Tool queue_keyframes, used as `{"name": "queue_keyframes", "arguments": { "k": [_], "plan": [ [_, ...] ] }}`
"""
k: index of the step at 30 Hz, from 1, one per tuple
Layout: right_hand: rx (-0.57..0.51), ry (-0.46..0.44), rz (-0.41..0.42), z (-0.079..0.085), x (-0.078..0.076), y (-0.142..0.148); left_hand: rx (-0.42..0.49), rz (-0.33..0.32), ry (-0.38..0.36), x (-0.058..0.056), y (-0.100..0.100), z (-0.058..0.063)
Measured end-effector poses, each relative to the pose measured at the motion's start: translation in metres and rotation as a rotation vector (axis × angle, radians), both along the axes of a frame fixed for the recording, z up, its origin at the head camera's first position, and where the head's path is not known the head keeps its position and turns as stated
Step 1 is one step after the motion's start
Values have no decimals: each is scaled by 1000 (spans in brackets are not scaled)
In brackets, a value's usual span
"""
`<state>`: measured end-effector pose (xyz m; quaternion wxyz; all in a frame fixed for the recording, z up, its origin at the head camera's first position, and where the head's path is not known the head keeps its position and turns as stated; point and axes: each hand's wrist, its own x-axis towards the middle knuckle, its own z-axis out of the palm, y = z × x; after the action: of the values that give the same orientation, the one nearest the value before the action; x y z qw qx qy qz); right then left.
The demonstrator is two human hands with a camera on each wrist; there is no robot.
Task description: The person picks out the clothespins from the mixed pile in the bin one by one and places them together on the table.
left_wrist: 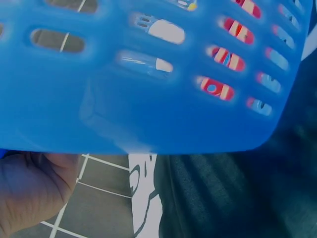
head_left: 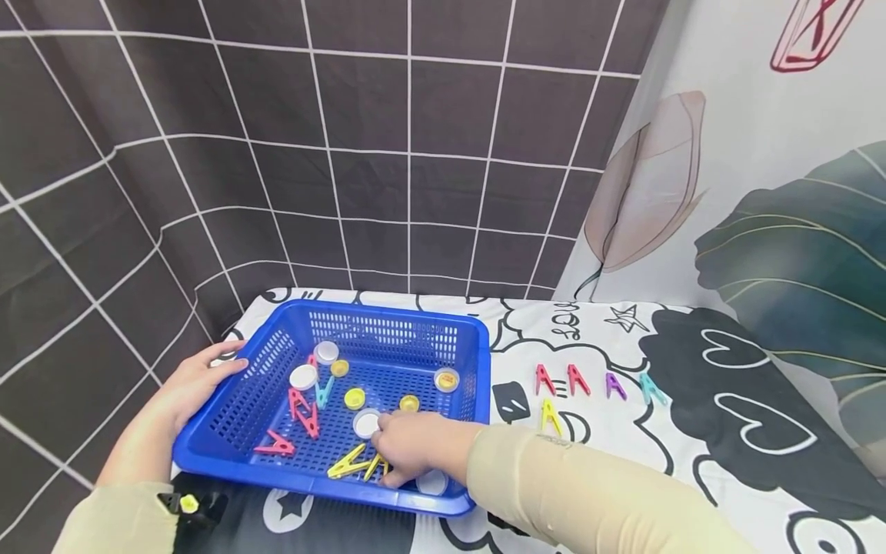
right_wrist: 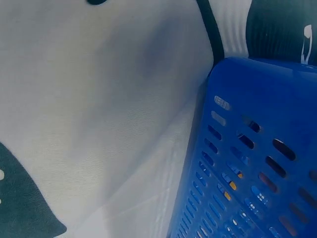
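Observation:
A blue perforated basket (head_left: 477, 369) holds several clothespins and round lids. My left hand (head_left: 197, 381) grips its left rim, thumb on the edge; in the left wrist view part of that hand (left_wrist: 32, 191) shows below the basket wall (left_wrist: 163, 134). Reaching over the right side, my right hand (head_left: 415, 446) is down inside, with thumb and fingers about a yellow clothespin (head_left: 374, 465), partly hidden by the hand. Another yellow clothespin (head_left: 346, 464) lies just left of it. A white lid (head_left: 367, 423) is by the knuckles, and a clear lid (head_left: 432, 482) lies under the wrist.
Red clothespins (head_left: 277, 444), a teal clothespin (head_left: 324, 392) and yellow caps (head_left: 354, 398) lie elsewhere in the basket. Right of it on the patterned cloth (head_left: 602, 462) sit a row of clothespins, including a purple one (head_left: 614, 386), and a yellow one (head_left: 550, 417) in front.

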<state>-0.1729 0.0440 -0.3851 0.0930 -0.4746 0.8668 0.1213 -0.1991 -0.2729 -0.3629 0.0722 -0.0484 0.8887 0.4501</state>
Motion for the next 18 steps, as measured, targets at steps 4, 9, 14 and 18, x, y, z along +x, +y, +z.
{"name": "queue_keyframes", "arguments": {
  "k": [4, 9, 14, 18],
  "plan": [
    [3, -1, -5, 1, 0, -1, 21, 2, -13, 0, 0, 0],
    [0, 13, 21, 1, 0, 0, 61, 10, -10, 1, -1, 0],
    [-21, -33, 17, 1, -2, 0, 67, 8, -17, 2, -2, 0],
    [-57, -93, 6, 2, -4, 1, 73, 11, -26, 2, -1, 1]
  ]
}}
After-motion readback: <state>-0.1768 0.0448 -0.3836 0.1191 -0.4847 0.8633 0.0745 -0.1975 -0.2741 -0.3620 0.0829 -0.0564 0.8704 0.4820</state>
